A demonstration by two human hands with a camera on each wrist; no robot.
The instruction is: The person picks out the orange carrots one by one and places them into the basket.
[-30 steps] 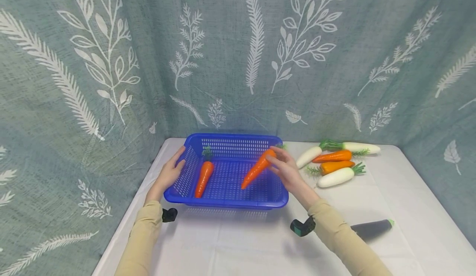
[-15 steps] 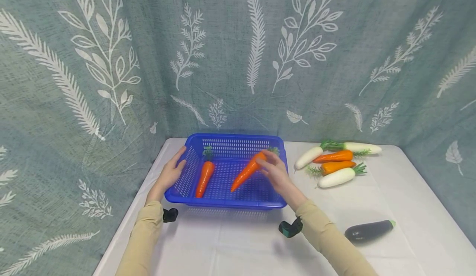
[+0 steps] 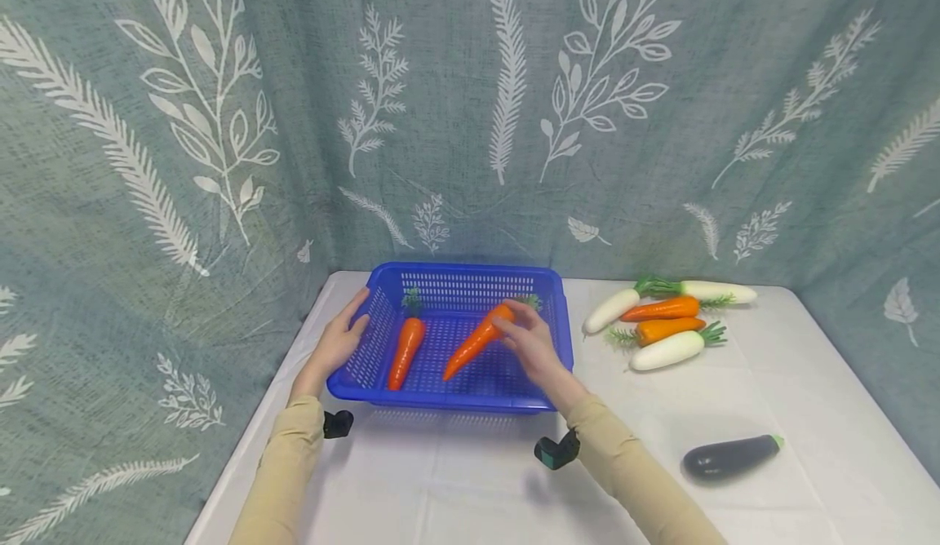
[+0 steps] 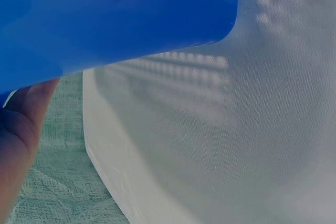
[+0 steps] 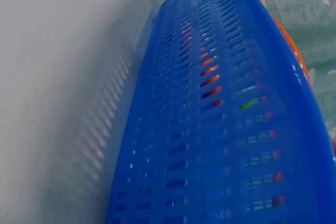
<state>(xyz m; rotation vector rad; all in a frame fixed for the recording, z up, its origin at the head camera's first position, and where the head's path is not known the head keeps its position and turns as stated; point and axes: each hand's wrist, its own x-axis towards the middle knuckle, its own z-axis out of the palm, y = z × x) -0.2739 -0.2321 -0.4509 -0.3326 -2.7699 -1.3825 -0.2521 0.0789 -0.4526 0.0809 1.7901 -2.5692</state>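
My right hand holds an orange carrot by its thick top end, inside the blue basket near its right side. The carrot's thin tip points down and left, and its green leaves show behind my fingers. Another carrot lies along the basket's left side, leaves toward the back. At the left rim my left hand grips the basket, thumb over the edge. In the left wrist view part of that hand shows below the rim. The right wrist view shows mostly the basket's slotted front wall.
Right of the basket, white radishes and orange carrots lie in a group. A dark eggplant lies nearer the front right of the white table. A leaf-patterned curtain stands behind.
My right hand has carried the carrot left and slightly down within the basket, toward the other carrot. The left hand has stayed at the rim.
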